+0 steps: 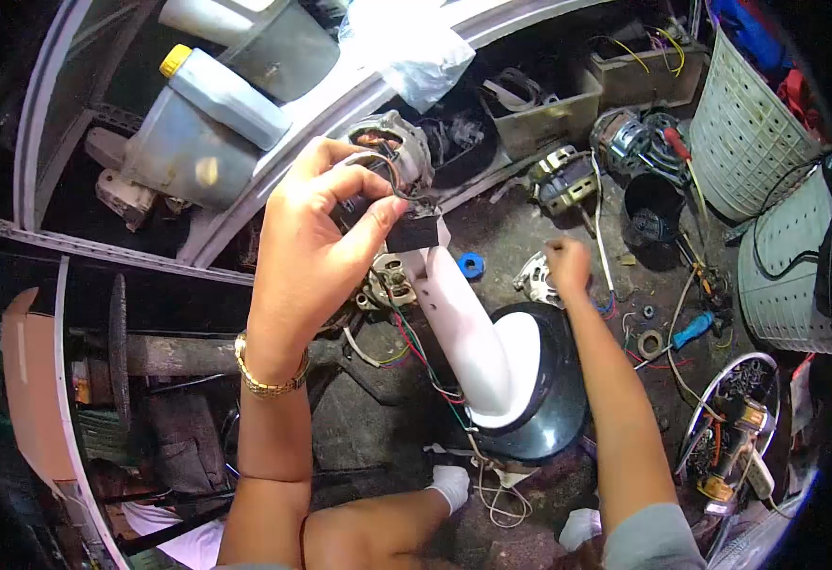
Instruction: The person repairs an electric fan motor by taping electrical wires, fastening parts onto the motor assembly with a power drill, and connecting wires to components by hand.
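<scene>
My left hand [316, 223], with a gold watch on its wrist, is closed on a fan motor [414, 157] with copper windings and a metal housing. Dark wires bend round near its thumb and fingers. Just below the motor is the top of a white fan stand [463, 332], whose neck slopes down to a round black base [554, 380]. My right hand [569, 269] is low over the floor with its fingers curled together. A pale metal motor cover [534, 281] lies right beside it; what those fingers hold, if anything, is hidden.
On the floor are a blue tape roll [471, 266], a blue-handled screwdriver [693, 329], a black cup [652, 204], another motor [565, 178] and loose wires. White perforated baskets [753, 104] stand at right. A metal frame [340, 109] runs behind, with a yellow-capped bottle [231, 100].
</scene>
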